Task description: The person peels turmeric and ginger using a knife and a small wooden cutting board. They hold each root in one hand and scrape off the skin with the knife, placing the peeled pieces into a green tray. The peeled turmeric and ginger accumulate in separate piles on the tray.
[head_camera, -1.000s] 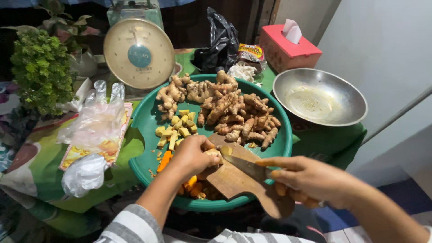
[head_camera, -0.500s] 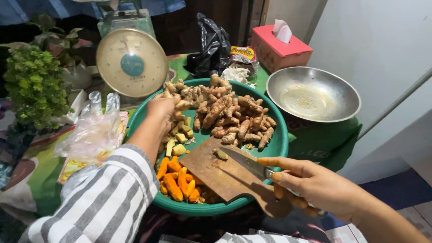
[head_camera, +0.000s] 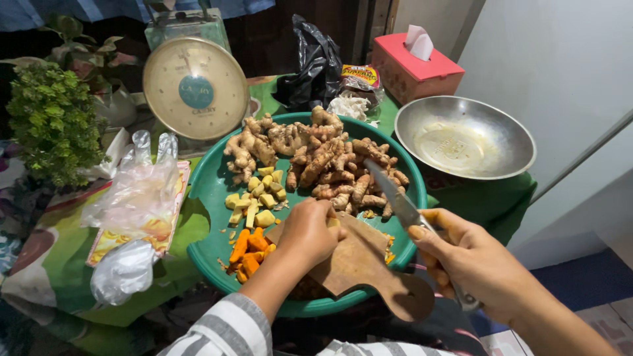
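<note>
Our left hand (head_camera: 310,232) is curled into a loose fist over the near end of the small wooden cutting board (head_camera: 362,260), fingers folded down on a root piece (head_camera: 334,222) whose yellowish tip just shows at our knuckles. Our right hand (head_camera: 471,260) is clamped on the handle of a knife (head_camera: 395,198), the blade lifted off the board and slanting up and away over the pile of whole roots (head_camera: 323,158), its tip above them. The two hands are apart, with the board between them. The board lies inside the big green round tray (head_camera: 204,198), its rounded handle hanging over the near rim. To the left of our fist sit pale yellow chunks (head_camera: 257,198), and nearer to us a heap of orange cut pieces (head_camera: 247,254). Beside the tray on the left lie crumpled clear plastic gloves (head_camera: 135,198) on a patterned cloth. Behind the tray stands a dial kitchen scale (head_camera: 196,89), with a leafy green plant (head_camera: 53,122) to its left. On the far right side sit a metal bowl (head_camera: 465,135), a pink tissue box (head_camera: 412,66) and a black plastic bag (head_camera: 316,62).
</note>
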